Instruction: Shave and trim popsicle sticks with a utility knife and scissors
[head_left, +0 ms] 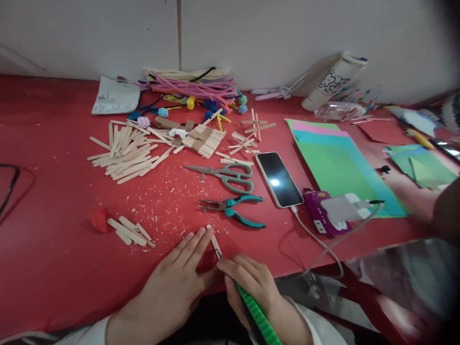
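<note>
My left hand (172, 282) lies flat on the red table, fingers stretched out, with its index fingertip touching the upper end of a wooden craft stick (214, 241). Its thumb points toward the stick's lower end. In my right hand (257, 282), wrapped closed, is a green-handled utility knife (257, 311). The knife's tip rests on the stick around a dark mark, and my right fingers partly cover it. Left of my hands are several short craft stick pieces (131, 231) beside a crumpled red scrap (98, 220). Wood shavings are scattered above them.
Teal-handled pliers (233, 210) and grey scissors (226, 176) lie just beyond my hands. Behind them are a pile of craft sticks (129, 151) and pink pipe cleaners (194, 88). A phone (280, 179), purple power adapter (323, 211), cable and coloured paper (338, 163) occupy the right.
</note>
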The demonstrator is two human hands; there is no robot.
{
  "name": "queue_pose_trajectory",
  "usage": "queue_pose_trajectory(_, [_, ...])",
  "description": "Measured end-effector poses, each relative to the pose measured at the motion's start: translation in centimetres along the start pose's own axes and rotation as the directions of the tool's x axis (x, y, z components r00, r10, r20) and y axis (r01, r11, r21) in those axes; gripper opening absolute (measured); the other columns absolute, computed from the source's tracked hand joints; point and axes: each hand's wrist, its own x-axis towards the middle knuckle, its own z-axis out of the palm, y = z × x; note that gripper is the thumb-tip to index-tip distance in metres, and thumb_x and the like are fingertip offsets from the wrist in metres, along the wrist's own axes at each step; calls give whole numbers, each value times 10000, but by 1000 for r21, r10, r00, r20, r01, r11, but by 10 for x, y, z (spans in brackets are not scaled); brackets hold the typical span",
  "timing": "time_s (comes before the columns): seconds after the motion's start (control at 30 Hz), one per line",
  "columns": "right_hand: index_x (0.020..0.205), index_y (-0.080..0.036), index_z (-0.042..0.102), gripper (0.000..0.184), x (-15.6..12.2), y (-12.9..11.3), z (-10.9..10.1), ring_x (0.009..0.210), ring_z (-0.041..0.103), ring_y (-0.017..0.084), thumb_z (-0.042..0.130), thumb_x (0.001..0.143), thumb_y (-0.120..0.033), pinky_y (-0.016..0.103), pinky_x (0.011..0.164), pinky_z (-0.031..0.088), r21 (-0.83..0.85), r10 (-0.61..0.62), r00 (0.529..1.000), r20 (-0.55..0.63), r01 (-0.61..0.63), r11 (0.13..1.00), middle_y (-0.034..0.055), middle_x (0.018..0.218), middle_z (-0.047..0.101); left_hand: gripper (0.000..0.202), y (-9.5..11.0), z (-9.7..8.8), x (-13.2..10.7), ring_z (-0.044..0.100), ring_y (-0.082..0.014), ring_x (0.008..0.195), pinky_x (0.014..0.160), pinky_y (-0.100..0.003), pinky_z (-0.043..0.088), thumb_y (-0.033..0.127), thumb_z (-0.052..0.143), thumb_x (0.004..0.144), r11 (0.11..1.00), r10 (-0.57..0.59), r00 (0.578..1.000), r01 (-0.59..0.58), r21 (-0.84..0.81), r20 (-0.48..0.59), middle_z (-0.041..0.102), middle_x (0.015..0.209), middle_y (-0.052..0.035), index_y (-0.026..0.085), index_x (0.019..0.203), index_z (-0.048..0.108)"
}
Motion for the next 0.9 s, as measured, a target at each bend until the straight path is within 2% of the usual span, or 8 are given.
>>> queue_pose_trajectory(0.27, [911,-197,525,206,8,7,9,526,544,145,398,858,-45,231,483,457,110,28,1000,12,-29,994,20,640,592,732,1,-1,4,436,-334,1329,1037,-427,409,339,707,791,1000,-6,999,7,23,-33,396,1479,-208,264,1436,371])
queue_pose_trajectory(0.37, [944,-209,536,212,-3,8,8,513,566,124,402,881,-58,215,495,474,158,76,996,-55,-66,985,-1,644,605,765,2,0,3,372,-361,1359,1046,-463,407,329,718,783,1000,-16,999,15,9,35,329,1508,-228,274,1450,348])
queue_pose_trajectory(0.43, [985,-218,551,218,-15,6,4,519,592,123,421,884,-76,219,515,492,151,101,984,-149,-78,985,-6,658,630,805,3,1,2,309,-381,1382,1051,-505,395,323,709,794,1000,-19,996,20,-6,91,277,1528,-240,301,1477,282])
queue_pose_trajectory(0.5, [979,-229,583,212,-26,3,-1,539,617,126,435,889,-107,226,519,498,109,148,956,-253,-124,986,12,725,671,846,5,1,2,251,-389,1399,1054,-543,376,298,696,810,999,-27,991,29,-17,130,235,1544,-239,350,1495,201])
queue_pose_trajectory(0.57, [936,-232,612,176,-32,0,-4,526,626,127,464,897,-145,221,489,491,59,268,892,-364,-266,962,9,715,674,892,6,0,2,207,-388,1411,1064,-568,352,256,706,799,999,-38,985,42,-19,170,202,1556,-233,377,1496,163])
queue_pose_trajectory(0.63, [907,-230,630,171,-32,-1,-4,501,628,120,470,905,-169,208,463,488,50,344,851,-397,-354,934,3,706,678,958,7,-3,3,185,-389,1418,1068,-575,343,223,729,768,998,-51,979,56,-19,195,158,1570,-225,384,1500,131])
queue_pose_trajectory(0.77, [862,-223,639,184,-25,2,-2,468,620,103,465,901,-175,188,456,485,64,304,886,-350,-301,951,-18,671,682,1086,7,-9,3,182,-384,1427,1078,-529,357,200,781,702,999,-35,985,35,8,169,28,1593,-192,378,1508,75])
queue_pose_trajectory(0.9, [874,-217,644,183,-23,0,-4,530,649,117,467,904,-181,202,531,518,43,288,889,-357,-293,955,-13,692,693,1010,8,-10,0,260,-345,1420,1092,-480,354,313,773,734,997,-4,996,-4,83,93,116,1590,-174,315,1517,135])
